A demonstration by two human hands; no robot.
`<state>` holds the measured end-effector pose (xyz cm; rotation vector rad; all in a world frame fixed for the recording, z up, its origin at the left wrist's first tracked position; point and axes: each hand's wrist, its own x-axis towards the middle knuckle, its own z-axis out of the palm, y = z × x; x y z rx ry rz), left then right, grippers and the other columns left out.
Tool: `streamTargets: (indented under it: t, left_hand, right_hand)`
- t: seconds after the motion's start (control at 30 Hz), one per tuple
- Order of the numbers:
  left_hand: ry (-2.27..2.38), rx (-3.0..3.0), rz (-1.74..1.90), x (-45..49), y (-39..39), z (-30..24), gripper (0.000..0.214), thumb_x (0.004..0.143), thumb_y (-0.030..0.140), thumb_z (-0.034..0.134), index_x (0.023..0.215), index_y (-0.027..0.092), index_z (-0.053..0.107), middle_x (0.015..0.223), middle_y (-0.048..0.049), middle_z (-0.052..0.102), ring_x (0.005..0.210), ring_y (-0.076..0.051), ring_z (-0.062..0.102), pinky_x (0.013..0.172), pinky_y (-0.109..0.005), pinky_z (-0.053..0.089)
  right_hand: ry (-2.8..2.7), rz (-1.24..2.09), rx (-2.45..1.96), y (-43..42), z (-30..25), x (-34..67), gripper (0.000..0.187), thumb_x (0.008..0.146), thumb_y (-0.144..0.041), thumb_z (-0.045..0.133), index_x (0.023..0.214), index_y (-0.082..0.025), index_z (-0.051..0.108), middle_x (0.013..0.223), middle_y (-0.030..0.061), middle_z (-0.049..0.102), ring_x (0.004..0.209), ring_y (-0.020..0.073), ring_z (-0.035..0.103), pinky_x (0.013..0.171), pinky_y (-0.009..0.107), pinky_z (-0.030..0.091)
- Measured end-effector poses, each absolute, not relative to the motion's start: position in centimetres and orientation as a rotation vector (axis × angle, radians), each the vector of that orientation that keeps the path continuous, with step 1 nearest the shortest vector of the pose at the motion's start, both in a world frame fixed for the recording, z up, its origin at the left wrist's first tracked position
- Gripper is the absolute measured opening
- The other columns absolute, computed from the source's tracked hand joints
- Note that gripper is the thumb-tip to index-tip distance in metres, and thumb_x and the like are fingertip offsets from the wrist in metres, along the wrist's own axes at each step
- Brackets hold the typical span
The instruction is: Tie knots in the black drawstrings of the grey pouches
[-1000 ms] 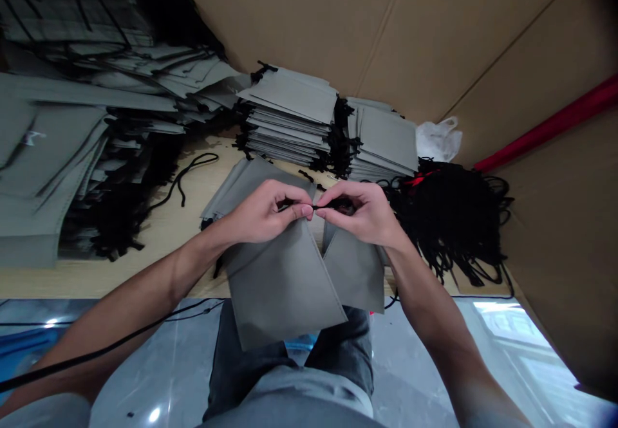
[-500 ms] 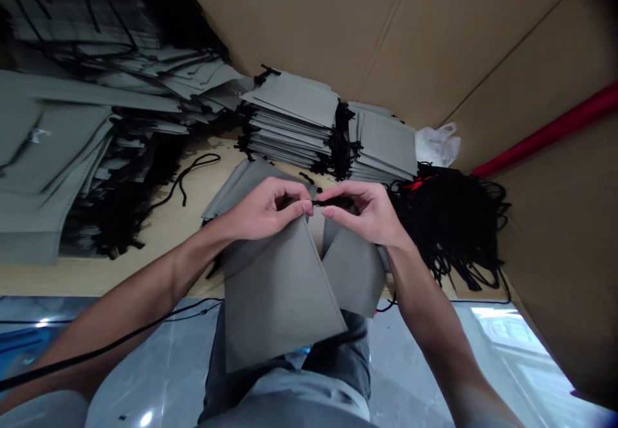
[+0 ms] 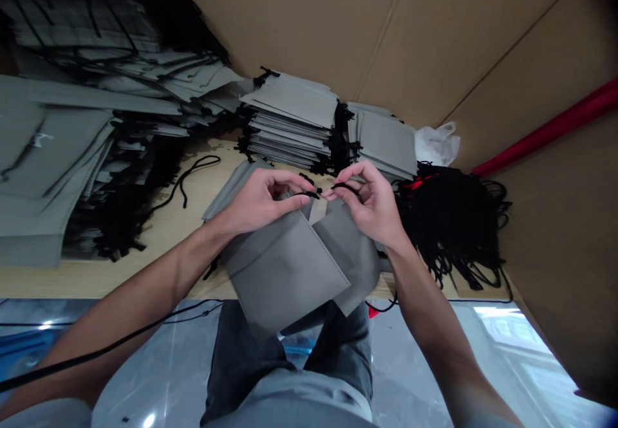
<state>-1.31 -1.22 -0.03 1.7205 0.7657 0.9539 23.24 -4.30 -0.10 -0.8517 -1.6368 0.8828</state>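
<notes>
Where the two hands meet at the centre of the frame, a grey pouch (image 3: 290,267) hangs below the left fingers, a flat, smooth, four-cornered piece with a fine line of stitching along its right edge. It slants over the person's lap, its upper part partly behind the left hand. A second grey panel (image 3: 360,254), slightly curved, lies behind it to the right, under the right hand.

The left hand (image 3: 263,203) has thumb and forefinger drawn almost together on a thin, soft left cord end (image 3: 313,194), black and close above the pouch's upper corner. The right hand (image 3: 374,206) pinches a black right cord end (image 3: 348,188) between thumb and forefinger, its other fingers loosely curled; a small gap parts the two fingertip pairs. Whether both ends belong to one cord I cannot tell.

Beneath is a pale wood-grain tabletop (image 3: 167,222), with a loose black cord (image 3: 179,183) looped at centre left. Neat stacks of grey pouches (image 3: 294,106) with knotted black edges stand at upper centre, a messier heap (image 3: 62,151) at left. At right lie a tangled cord bundle (image 3: 456,215) and a crinkled, translucent plastic bag (image 3: 437,143), against brown cardboard (image 3: 309,22).
</notes>
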Motion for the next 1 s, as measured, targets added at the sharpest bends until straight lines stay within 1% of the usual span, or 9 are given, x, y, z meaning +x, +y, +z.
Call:
streamTargets:
  t: [0.07,0.13,0.23,0.33,0.47,0.53,0.6,0.8,1.0]
  left_hand:
    - [0.781,1.704,0.981,-1.4,-1.2,0.0,0.027,0.086,0.037,0.087,0.099,0.014,0.083,0.083,-0.0035,0.076,0.067,-0.01,0.058,0.06,-0.022,0.041]
    - [0.803,1.683,0.992,-1.3,-1.2,0.0,0.025,0.087,0.037,0.086,0.095,0.014,0.081,0.085,-0.0034,0.075,0.067,-0.01,0.059,0.06,-0.021,0.042]
    - [0.821,1.675,1.02,-1.1,-1.2,-0.2,0.025,0.089,0.038,0.084,0.094,0.014,0.079,0.086,-0.0035,0.075,0.068,-0.01,0.061,0.061,-0.021,0.046]
    - [0.769,1.67,1.066,-1.0,-1.1,-0.5,0.024,0.089,0.036,0.084,0.093,0.014,0.077,0.087,-0.0041,0.076,0.074,-0.013,0.069,0.069,-0.022,0.054]
    - [0.702,1.493,1.074,-1.0,-1.0,-1.0,0.03,0.085,0.036,0.09,0.099,0.014,0.078,0.094,-0.0069,0.08,0.083,-0.018,0.078,0.081,-0.028,0.064]
    - [0.691,1.433,1.061,-1.1,-1.1,-1.1,0.033,0.083,0.036,0.092,0.103,0.013,0.079,0.098,-0.0089,0.082,0.089,-0.02,0.08,0.086,-0.03,0.065]
    - [0.692,1.418,1.044,-1.1,-1.1,-1.1,0.035,0.082,0.036,0.093,0.106,0.013,0.08,0.099,-0.01,0.083,0.091,-0.021,0.081,0.089,-0.032,0.066]
    - [0.687,1.488,1.046,-1.3,-1.0,-0.9,0.03,0.081,0.032,0.093,0.102,0.014,0.082,0.108,-0.0111,0.084,0.098,-0.024,0.082,0.092,-0.035,0.067]
    - [0.671,1.54,1.019,-1.2,-1.1,-0.8,0.031,0.084,0.03,0.091,0.109,0.014,0.082,0.09,-0.0083,0.085,0.086,-0.021,0.082,0.086,-0.031,0.067]
  right_hand:
    - [-1.647,0.781,-0.863,-4.4,0.0,23.1,0.016,0.097,-0.026,0.08,0.101,-0.025,0.065,0.099,0.0017,0.074,0.094,0.0198,0.079,0.089,0.038,0.067]
    - [-1.677,0.702,-0.869,-4.6,0.1,22.9,0.015,0.095,-0.024,0.083,0.099,-0.025,0.068,0.099,0.0027,0.077,0.097,0.0207,0.078,0.093,0.039,0.065]
    - [-1.703,0.723,-0.867,-4.9,0.0,22.5,0.016,0.092,-0.023,0.085,0.099,-0.024,0.07,0.101,0.0035,0.079,0.098,0.0207,0.078,0.093,0.038,0.065]
    - [-1.72,0.708,-0.887,-5.1,-0.3,22.1,0.018,0.089,-0.023,0.086,0.099,-0.024,0.071,0.101,0.0032,0.077,0.096,0.0201,0.077,0.091,0.036,0.064]
    - [-1.83,0.582,-0.934,-5.4,-0.4,21.8,0.007,0.091,-0.023,0.083,0.094,-0.024,0.076,0.098,0.0037,0.079,0.091,0.0207,0.077,0.085,0.036,0.064]
    - [-1.895,0.531,-0.929,-5.5,-0.3,21.7,0.004,0.093,-0.022,0.081,0.095,-0.025,0.08,0.1,0.0038,0.081,0.093,0.0216,0.078,0.086,0.037,0.064]
    - [-1.931,0.497,-0.918,-5.6,-0.1,21.7,0.006,0.094,-0.021,0.081,0.097,-0.026,0.082,0.102,0.0036,0.084,0.096,0.022,0.079,0.09,0.038,0.064]
    - [-1.933,0.433,-0.935,-5.6,-0.2,21.5,0.012,0.095,-0.02,0.08,0.104,-0.027,0.085,0.107,0.0036,0.085,0.1,0.022,0.081,0.092,0.037,0.064]
    - [-1.93,0.315,-0.955,-5.6,0.0,21.5,0.014,0.096,-0.018,0.076,0.105,-0.026,0.085,0.108,0.0043,0.083,0.099,0.021,0.08,0.091,0.036,0.064]
